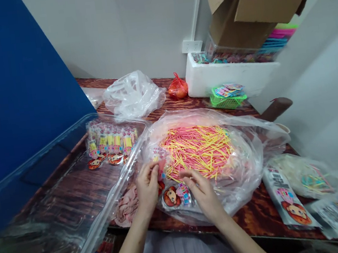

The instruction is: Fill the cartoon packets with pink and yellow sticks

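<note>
My left hand (148,185) is closed in a pinch on a small clear packet (161,166) with a pink part. My right hand (202,190) hovers at the near edge of a heap of thin pink and yellow sticks (198,149); its fingers are curved, with the thumb slightly apart and nothing visible between them. The heap lies in a large clear plastic bag (251,174) spread open on the table. Between my hands, a printed packet (173,196) with a red-haired cartoon figure rests on the bag's near side.
Left stands a clear plastic bin (116,196) with filled packets (113,139). Behind are a white plastic bag (134,94), a red bag of round fruit (178,87), a green basket (227,101) and a white foam box (227,76). Printed pouches (292,203) lie right. A pinkish cloth (127,205) lies left.
</note>
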Motion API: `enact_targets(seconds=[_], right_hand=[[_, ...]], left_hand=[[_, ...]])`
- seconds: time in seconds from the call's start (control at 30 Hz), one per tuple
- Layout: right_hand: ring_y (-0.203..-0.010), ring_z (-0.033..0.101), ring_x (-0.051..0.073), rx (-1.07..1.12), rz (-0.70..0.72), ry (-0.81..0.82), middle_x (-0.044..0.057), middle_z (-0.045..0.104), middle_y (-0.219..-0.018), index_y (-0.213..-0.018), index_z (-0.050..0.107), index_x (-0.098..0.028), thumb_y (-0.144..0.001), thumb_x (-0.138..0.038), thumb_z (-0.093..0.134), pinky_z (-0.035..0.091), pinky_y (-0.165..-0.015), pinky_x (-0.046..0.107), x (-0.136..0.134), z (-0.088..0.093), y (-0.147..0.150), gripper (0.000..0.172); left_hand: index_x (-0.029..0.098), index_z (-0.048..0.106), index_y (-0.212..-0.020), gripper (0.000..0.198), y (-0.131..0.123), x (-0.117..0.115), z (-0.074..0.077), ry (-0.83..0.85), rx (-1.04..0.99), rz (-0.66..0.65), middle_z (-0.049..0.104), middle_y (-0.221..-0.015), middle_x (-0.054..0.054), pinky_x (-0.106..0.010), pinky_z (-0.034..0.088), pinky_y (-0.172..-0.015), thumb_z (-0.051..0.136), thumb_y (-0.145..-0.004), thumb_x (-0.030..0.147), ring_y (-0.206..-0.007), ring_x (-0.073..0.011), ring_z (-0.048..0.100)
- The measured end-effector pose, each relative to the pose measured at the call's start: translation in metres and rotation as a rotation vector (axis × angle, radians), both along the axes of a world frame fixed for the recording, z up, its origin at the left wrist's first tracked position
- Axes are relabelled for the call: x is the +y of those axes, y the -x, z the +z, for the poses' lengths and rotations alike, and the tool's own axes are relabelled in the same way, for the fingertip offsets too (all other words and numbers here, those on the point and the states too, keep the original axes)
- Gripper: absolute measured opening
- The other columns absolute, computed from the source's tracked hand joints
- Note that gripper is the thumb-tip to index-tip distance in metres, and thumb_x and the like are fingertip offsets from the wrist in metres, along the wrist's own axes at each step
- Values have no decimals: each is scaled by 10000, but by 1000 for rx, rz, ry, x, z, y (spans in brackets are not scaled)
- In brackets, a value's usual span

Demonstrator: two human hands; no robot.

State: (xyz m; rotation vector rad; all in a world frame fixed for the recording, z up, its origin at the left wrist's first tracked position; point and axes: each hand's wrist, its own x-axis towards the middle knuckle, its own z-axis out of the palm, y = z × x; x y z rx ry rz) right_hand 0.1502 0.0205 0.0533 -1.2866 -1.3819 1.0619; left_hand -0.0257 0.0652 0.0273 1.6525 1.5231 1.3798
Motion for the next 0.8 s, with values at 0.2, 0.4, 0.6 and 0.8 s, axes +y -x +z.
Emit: enact_targets(seconds=[0.2,0.4,0.6,0.8], right_hand=[[-940,519,268,-852,-185,-195,103,616,-938,-982,619,-183,-934,-175,428,390,-822,386,16,-29,-45,197],[-900,476,295,-1443,-234,-191,146,599,-934,-911,609,-143,-859,-145,531,333,-752,396,43,-21,-60,94],[-880,472,298,-1562,-82,-238,171,601,-916,-906,626,-118,-793,-48,512,305,-755,403,55,-14,-47,175],[-921,473,292,-1455,-115,-251,151,612,-959,-899,592,-140,-817,-70,486,300,-784,383,55,-12,-64,151]], left_hand=[[166,622,-1086,251,4,35,-22,-59,462,289,578,-1163,-146,-497,403,-974,498,-899,279,-1129,-322,517],[158,520,-1266,391,-1,22,-15,-86,493,288,544,-1244,-166,-497,384,-996,491,-922,341,-1193,-333,482],[190,556,-1213,311,-3,8,-2,-104,475,208,515,-1280,-139,-491,382,-1018,493,-923,283,-1195,-309,472],[225,580,-1165,260,-4,0,4,-93,401,143,522,-1255,-110,-479,409,-998,491,-922,250,-1153,-288,495]])
